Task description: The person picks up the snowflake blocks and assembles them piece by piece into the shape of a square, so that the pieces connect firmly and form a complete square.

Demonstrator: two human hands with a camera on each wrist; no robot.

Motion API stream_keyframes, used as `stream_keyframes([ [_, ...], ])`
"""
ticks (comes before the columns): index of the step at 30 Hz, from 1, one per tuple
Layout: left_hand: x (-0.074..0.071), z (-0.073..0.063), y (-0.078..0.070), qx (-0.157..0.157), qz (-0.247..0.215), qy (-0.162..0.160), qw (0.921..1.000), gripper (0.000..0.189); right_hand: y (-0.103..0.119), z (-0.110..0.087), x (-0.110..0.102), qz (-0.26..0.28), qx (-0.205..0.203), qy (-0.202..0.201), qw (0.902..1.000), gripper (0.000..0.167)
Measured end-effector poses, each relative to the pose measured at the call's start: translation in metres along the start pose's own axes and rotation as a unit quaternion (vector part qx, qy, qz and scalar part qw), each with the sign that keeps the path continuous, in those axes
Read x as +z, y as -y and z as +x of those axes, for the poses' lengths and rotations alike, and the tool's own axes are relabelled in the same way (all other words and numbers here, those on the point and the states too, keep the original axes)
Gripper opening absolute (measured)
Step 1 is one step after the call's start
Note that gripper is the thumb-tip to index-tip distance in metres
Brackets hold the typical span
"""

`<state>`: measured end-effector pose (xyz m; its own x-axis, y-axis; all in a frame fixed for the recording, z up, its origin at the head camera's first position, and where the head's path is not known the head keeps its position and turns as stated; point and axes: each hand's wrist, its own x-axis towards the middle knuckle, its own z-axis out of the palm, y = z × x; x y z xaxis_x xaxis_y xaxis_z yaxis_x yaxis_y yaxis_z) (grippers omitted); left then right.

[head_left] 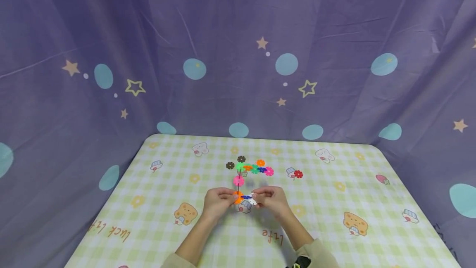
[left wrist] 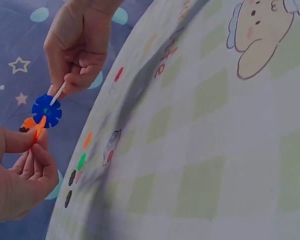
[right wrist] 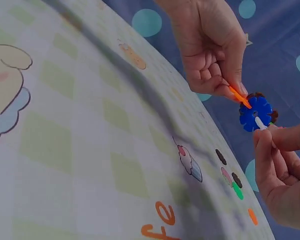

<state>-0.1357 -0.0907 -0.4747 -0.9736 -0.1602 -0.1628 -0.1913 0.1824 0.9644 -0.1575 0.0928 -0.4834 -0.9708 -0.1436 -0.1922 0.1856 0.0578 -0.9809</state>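
A chain of interlocking plastic snowflake discs is held up between both hands. My left hand [head_left: 217, 204] pinches an orange disc [head_left: 238, 197] at its near left corner. My right hand [head_left: 272, 200] pinches a white disc [head_left: 253, 198] by its edge. Between these two sits a blue disc [left wrist: 46, 111], with the orange and white discs slotted into its opposite sides in the left wrist view. From the orange disc the chain runs away through a pink disc [head_left: 239, 181] to a green disc [head_left: 240, 167], then right to another pink disc [head_left: 269, 171].
Loose discs lie on the checked tablecloth [head_left: 320, 193] beyond the hands: two dark brown discs [head_left: 230, 165], an orange one [head_left: 260, 163] and a green one [right wrist: 237, 190]. A red disc [head_left: 298, 174] lies farther right. A purple curtain [head_left: 238, 98] hangs behind the table.
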Motion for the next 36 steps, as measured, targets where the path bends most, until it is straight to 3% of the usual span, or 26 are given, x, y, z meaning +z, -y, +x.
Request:
stream_keyframes([
  [5,0.001,0.000,0.000,-0.013,-0.038,0.007,0.9992,0.020,-0.004,0.006,-0.010,-0.035,-0.018,-0.009,0.9992,0.029],
  [8,-0.002,0.001,0.000,-0.019,-0.051,0.002,0.9985,0.022,-0.006,0.013,-0.029,-0.117,-0.056,-0.048,0.9904,0.027],
  [10,-0.006,0.003,0.000,-0.018,-0.051,-0.006,0.9985,0.022,-0.009,0.018,-0.047,-0.195,-0.084,-0.079,0.9740,0.028],
  [12,-0.010,0.006,0.000,-0.017,-0.048,-0.014,0.9986,0.022,-0.013,0.023,-0.064,-0.280,-0.107,-0.100,0.9486,0.032],
  [16,-0.017,0.009,0.000,-0.016,-0.042,-0.021,0.9988,0.021,-0.023,0.031,-0.093,-0.406,-0.134,-0.074,0.9011,0.046],
  [20,-0.021,0.010,-0.001,-0.022,-0.045,-0.015,0.9986,0.021,-0.033,0.034,-0.108,-0.456,-0.142,-0.049,0.8774,0.054],
  [24,-0.022,0.009,-0.003,-0.031,-0.048,-0.018,0.9982,0.021,-0.035,0.031,-0.101,-0.455,-0.147,-0.041,0.8771,0.052],
  [28,-0.024,0.011,-0.005,-0.029,-0.048,-0.025,0.9981,0.022,-0.030,0.021,-0.075,-0.444,-0.181,-0.018,0.8774,0.041],
  [32,-0.024,0.013,-0.005,-0.035,-0.047,-0.023,0.9980,0.022,-0.025,0.009,-0.051,-0.429,-0.219,0.035,0.8755,0.028],
  [36,-0.023,0.012,-0.005,-0.042,-0.047,-0.020,0.9978,0.022,-0.024,0.003,-0.039,-0.413,-0.227,0.091,0.8772,0.021],
])
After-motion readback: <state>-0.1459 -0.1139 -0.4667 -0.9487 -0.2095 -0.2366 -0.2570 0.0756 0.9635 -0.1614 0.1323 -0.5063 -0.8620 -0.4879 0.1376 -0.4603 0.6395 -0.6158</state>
